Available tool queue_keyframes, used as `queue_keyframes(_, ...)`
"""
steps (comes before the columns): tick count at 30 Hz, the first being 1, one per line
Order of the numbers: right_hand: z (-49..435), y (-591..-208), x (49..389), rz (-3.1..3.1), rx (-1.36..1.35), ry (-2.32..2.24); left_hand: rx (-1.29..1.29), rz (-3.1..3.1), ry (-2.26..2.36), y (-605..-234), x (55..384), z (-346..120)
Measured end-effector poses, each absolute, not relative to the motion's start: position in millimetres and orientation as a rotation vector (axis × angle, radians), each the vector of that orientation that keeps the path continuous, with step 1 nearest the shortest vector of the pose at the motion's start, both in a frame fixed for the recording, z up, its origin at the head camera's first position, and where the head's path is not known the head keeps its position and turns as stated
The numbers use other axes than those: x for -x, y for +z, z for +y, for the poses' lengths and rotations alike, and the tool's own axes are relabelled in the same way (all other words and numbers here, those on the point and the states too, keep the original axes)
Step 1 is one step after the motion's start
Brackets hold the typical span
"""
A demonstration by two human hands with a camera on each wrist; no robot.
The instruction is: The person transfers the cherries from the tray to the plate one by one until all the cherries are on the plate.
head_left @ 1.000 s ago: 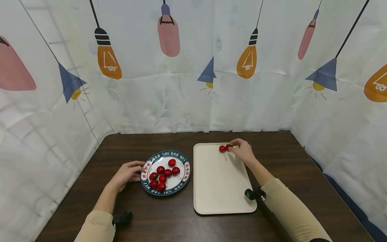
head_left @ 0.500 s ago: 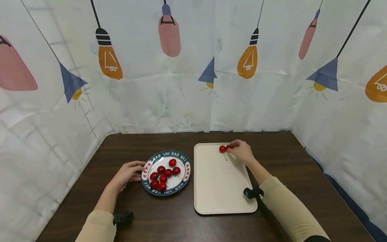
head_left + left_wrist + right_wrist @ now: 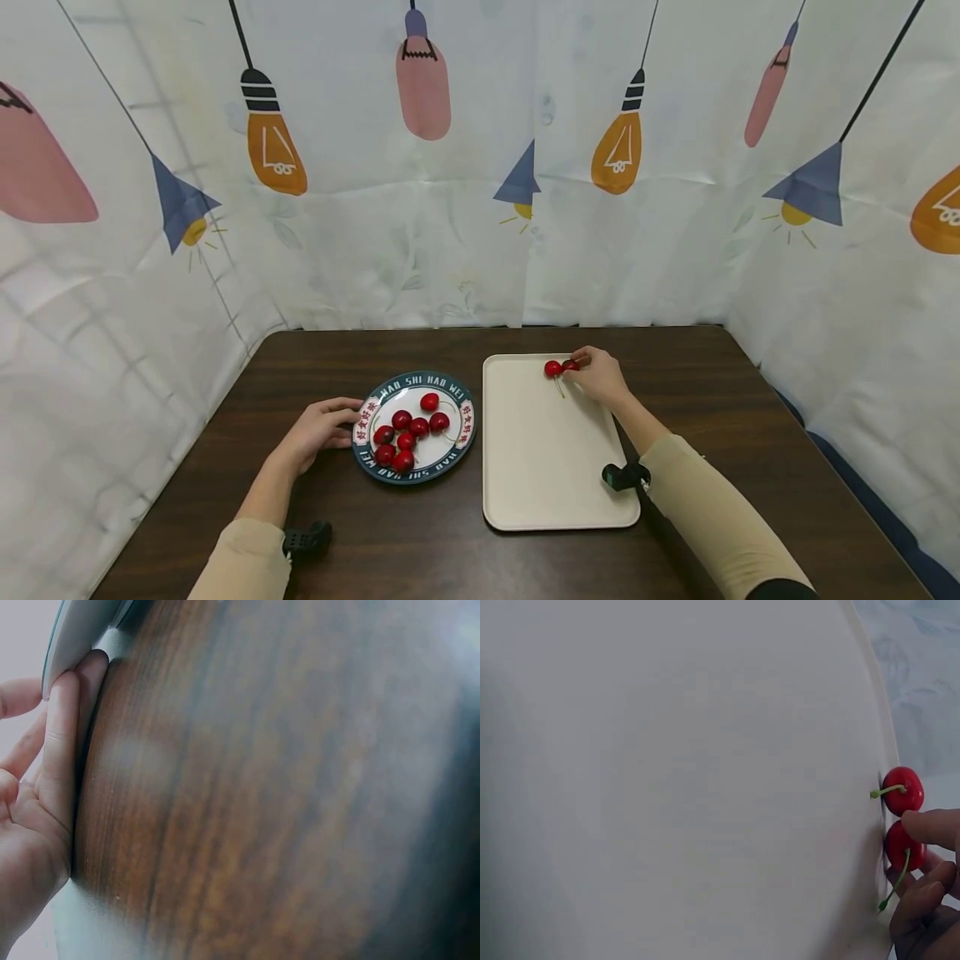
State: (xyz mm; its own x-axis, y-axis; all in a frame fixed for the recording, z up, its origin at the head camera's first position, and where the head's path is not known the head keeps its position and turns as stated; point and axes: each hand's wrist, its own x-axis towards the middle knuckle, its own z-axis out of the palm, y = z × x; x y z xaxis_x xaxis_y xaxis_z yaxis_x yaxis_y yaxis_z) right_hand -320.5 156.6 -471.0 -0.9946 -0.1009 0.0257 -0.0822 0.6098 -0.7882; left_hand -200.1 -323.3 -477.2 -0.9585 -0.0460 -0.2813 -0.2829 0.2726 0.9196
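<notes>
My left hand (image 3: 318,429) holds the left rim of a round plate (image 3: 467,421) with a dark teal, lettered border. In the left wrist view the fingers reach beneath the plate's edge (image 3: 71,637). Several red cherries (image 3: 406,441) lie grouped on the plate. Toward the far right corner of a cream rectangular tray (image 3: 555,467), my right hand (image 3: 602,382) pinches a red cherry (image 3: 904,847) between thumb and fingers. Right beside it on the tray sits a second cherry (image 3: 904,787), green stem attached.
The dark brown wooden table (image 3: 420,550) carries both plate and tray, with a narrow gap between them. White curtains (image 3: 465,250) printed with lamps and bulbs surround the table. A black wrist device (image 3: 307,540) is strapped on the left wrist, another (image 3: 626,477) on the right.
The right hand shifts only very slightly around the cherry at the tray's far end. Left hand, plate and tray keep their places; the head view drifts a little.
</notes>
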Motion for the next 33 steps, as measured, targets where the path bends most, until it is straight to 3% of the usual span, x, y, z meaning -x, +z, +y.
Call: queue_keyframes(33, 140, -454, 305, 2.804, 0.329, -1.397, 0.307, 2.363, 1.742, -478, 198, -322)
